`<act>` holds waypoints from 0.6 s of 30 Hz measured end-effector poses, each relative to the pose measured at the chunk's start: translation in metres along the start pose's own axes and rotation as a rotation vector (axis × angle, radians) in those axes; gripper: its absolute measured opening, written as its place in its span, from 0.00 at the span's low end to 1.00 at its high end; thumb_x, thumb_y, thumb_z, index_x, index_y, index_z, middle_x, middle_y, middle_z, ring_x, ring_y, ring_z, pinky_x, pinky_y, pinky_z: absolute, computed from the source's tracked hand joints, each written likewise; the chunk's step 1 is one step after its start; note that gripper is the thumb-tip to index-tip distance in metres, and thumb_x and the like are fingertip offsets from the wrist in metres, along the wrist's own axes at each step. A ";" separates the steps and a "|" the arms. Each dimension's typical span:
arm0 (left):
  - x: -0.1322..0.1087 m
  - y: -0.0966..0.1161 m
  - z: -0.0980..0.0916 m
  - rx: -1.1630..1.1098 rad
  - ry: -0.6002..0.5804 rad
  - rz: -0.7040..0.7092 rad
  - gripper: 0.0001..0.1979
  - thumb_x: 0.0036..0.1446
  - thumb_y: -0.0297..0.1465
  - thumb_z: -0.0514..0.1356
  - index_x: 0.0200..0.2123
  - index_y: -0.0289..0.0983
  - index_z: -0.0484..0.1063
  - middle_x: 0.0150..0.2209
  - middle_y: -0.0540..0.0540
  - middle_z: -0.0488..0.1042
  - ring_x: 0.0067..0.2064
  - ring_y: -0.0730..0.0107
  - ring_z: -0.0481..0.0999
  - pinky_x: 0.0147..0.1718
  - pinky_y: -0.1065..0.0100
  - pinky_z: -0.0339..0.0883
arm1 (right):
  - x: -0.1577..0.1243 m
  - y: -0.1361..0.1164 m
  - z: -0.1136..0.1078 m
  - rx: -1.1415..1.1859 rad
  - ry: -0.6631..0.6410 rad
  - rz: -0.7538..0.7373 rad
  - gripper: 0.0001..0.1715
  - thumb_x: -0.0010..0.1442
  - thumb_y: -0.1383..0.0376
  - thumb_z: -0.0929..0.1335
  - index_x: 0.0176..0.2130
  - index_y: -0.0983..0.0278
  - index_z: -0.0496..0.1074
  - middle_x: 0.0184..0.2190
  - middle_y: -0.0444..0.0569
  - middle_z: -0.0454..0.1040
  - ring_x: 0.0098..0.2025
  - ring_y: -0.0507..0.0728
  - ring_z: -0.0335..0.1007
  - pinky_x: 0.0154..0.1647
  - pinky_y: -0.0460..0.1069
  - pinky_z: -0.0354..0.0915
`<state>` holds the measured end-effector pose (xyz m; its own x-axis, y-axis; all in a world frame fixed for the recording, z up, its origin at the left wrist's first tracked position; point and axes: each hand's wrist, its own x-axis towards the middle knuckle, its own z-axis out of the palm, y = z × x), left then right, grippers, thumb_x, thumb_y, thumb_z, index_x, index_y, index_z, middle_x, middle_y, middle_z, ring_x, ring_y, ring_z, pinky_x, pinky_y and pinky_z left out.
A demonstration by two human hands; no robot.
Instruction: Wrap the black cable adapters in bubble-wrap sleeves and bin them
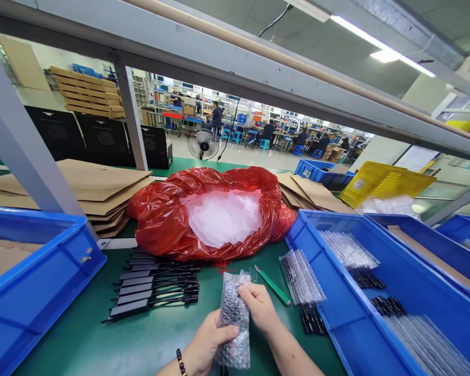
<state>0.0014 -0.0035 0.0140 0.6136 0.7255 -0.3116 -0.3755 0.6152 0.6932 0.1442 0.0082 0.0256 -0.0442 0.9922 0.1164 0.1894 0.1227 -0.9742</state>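
Note:
Both my hands grip one bubble-wrap bag (pixel 235 308) above the green tabletop. My left hand (pixel 209 339) is closed around its lower left side, thumb on top. My right hand (pixel 260 305) pinches its upper right edge. A bit of black shows below the bag; what is inside cannot be made out. To the left lie several flat black parts with cables (pixel 141 287) in a row. A green utility knife (pixel 273 285) lies right of my right hand. Beyond it, bubble-wrapped pieces (pixel 302 277) with black ends lean against a blue bin.
A red plastic bag (pixel 160 230) holding clear bubble bags (pixel 225 216) sits ahead. Blue bins stand at left (pixel 58 271) and right (pixel 332 297); the right one holds wrapped pieces. Cardboard sheets (pixel 102 183), a yellow bin (pixel 379 183) and a fan (pixel 203 144) are farther back. A metal frame (pixel 131 115) crosses above.

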 end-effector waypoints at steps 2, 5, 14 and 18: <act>0.002 0.001 -0.002 -0.044 0.111 0.032 0.20 0.30 0.33 0.71 0.30 0.33 0.74 0.25 0.48 0.74 0.26 0.72 0.68 0.28 0.72 0.60 | -0.001 0.002 0.009 -0.006 -0.017 0.025 0.25 0.54 0.48 0.62 0.20 0.64 0.56 0.18 0.39 0.53 0.22 0.48 0.47 0.23 0.44 0.49; 0.005 0.004 -0.006 -0.050 0.188 0.085 0.20 0.31 0.35 0.70 0.31 0.33 0.73 0.27 0.46 0.75 0.30 0.66 0.72 0.33 0.68 0.64 | -0.004 0.003 0.021 -0.136 -0.042 -0.011 0.18 0.55 0.54 0.62 0.24 0.65 0.60 0.21 0.41 0.58 0.25 0.49 0.52 0.26 0.44 0.52; 0.010 0.003 -0.012 0.020 0.042 0.022 0.17 0.41 0.38 0.67 0.31 0.36 0.67 0.26 0.49 0.71 0.25 0.72 0.71 0.25 0.71 0.64 | -0.011 -0.050 -0.030 -0.802 0.067 0.091 0.13 0.59 0.63 0.59 0.25 0.64 0.65 0.23 0.44 0.68 0.26 0.50 0.62 0.25 0.44 0.52; 0.010 0.004 -0.014 0.029 0.054 0.005 0.18 0.43 0.37 0.66 0.34 0.36 0.64 0.27 0.49 0.71 0.26 0.73 0.71 0.26 0.71 0.64 | 0.001 -0.061 -0.077 -1.160 0.097 0.347 0.15 0.60 0.64 0.57 0.34 0.66 0.70 0.31 0.53 0.74 0.34 0.56 0.69 0.33 0.47 0.58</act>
<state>-0.0035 0.0100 0.0045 0.5733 0.7446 -0.3419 -0.3576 0.6028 0.7132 0.2083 0.0032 0.1000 0.2469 0.9676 -0.0538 0.9444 -0.2527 -0.2102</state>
